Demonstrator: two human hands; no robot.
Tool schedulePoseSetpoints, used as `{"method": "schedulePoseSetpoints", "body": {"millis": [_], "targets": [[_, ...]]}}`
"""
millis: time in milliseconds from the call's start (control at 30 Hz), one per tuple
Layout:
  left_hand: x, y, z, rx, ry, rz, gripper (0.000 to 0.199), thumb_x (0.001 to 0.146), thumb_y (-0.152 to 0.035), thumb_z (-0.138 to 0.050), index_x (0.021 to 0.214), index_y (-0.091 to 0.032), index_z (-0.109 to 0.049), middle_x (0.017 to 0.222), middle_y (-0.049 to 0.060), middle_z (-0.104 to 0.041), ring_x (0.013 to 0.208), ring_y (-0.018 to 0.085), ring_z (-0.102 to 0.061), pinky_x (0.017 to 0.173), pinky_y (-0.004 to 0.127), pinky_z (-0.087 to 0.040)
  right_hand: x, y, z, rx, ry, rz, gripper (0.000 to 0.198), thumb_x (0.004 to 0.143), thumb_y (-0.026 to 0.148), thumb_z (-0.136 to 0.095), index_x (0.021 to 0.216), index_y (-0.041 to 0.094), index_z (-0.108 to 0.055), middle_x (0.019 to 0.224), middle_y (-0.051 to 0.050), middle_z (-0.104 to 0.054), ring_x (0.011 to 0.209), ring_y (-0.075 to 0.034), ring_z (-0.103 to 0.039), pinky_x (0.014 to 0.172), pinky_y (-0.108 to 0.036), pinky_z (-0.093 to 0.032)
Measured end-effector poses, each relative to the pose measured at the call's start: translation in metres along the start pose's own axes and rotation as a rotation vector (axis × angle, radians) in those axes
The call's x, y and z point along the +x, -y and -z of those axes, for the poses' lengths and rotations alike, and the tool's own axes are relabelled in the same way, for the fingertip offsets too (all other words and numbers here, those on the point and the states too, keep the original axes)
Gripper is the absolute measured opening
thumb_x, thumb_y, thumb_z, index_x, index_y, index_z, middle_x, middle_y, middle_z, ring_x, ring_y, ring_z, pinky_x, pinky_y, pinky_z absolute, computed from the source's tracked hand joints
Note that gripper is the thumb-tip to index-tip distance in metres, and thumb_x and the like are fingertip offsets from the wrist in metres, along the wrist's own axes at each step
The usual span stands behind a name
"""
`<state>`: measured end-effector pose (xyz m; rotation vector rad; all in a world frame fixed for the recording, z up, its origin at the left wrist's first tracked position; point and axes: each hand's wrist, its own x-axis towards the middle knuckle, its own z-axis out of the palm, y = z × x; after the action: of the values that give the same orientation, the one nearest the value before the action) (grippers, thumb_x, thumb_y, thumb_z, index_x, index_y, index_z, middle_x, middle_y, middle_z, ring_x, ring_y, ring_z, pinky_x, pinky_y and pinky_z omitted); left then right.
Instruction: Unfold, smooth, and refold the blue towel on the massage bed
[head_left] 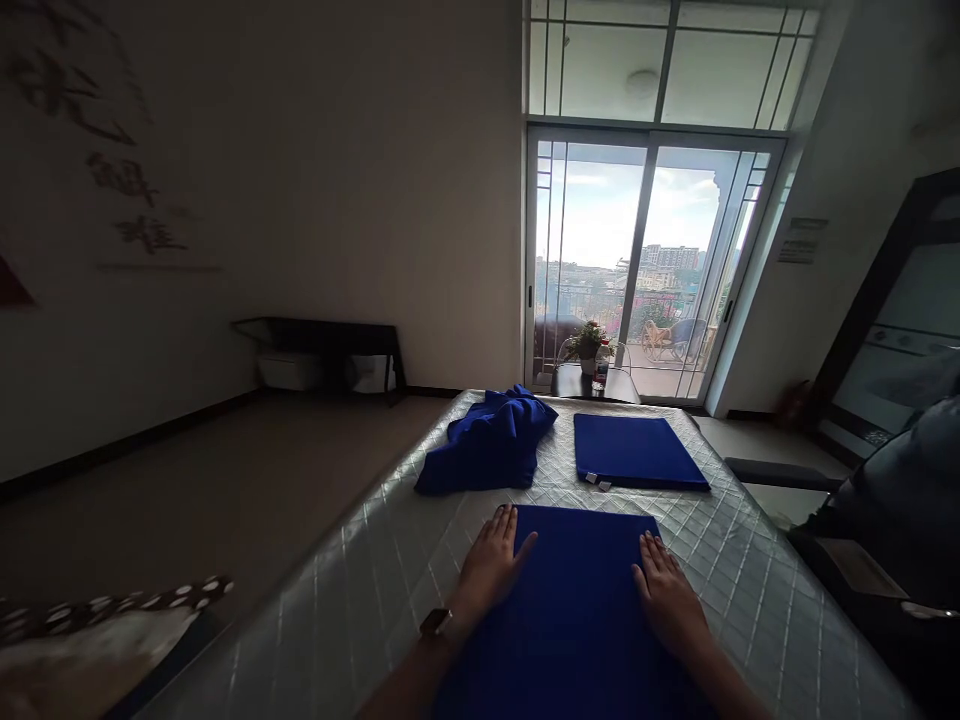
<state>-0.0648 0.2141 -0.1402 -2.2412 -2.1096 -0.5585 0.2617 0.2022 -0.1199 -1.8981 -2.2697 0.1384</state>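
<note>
A flat piece of blue fabric (pixel 577 610) lies in front of me on the quilted silver-grey bed-like surface (pixel 352 600). My left hand (pixel 491 555) rests flat on its left edge, fingers out and thumb apart, with a watch on the wrist. On the opposite edge lies my right hand (pixel 664 580), palm down with its fingers stretched out. Neither hand grips the fabric. Beyond them, a neatly squared blue cloth (pixel 637 450) with small white tags sits to the right. A crumpled blue cloth (pixel 487 435) is heaped to the left.
Past the far edge stands a small dark table (pixel 574 384) with a potted plant (pixel 589 345) and a bottle (pixel 601 365), before glass sliding doors (pixel 585 230). A dark-clothed person (pixel 900 490) appears at the right edge. Polka-dot fabric (pixel 112 610) is at lower left.
</note>
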Motion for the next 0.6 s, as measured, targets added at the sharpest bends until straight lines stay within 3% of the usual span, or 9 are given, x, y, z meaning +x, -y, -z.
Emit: {"method": "schedulePoseSetpoints", "body": {"millis": [333,600], "targets": [[-0.001,-0.004,0.006,0.006,-0.007,-0.006,0.079,0.104,-0.062,-0.020,0.155,-0.006,-0.040,0.164,0.020,-0.035,0.153,0.031,-0.031,0.124,0.050,-0.032,0.032,-0.001,0.015,-0.043,0.018,0.037,0.066,0.102,0.036,-0.021,0.158,0.004,-0.031,0.167,-0.013,-0.026,0.157,-0.022,-0.020,0.127,-0.042,-0.020],[-0.001,-0.006,0.011,-0.009,0.038,0.018,0.085,0.103,-0.065,-0.017,0.156,-0.003,-0.037,0.166,0.020,-0.032,0.155,0.030,-0.026,0.126,0.048,-0.027,0.044,-0.008,-0.006,0.001,-0.057,0.046,0.065,0.102,0.035,-0.021,0.159,0.005,-0.030,0.168,-0.014,-0.027,0.156,-0.022,-0.020,0.128,-0.042,-0.020]]}}
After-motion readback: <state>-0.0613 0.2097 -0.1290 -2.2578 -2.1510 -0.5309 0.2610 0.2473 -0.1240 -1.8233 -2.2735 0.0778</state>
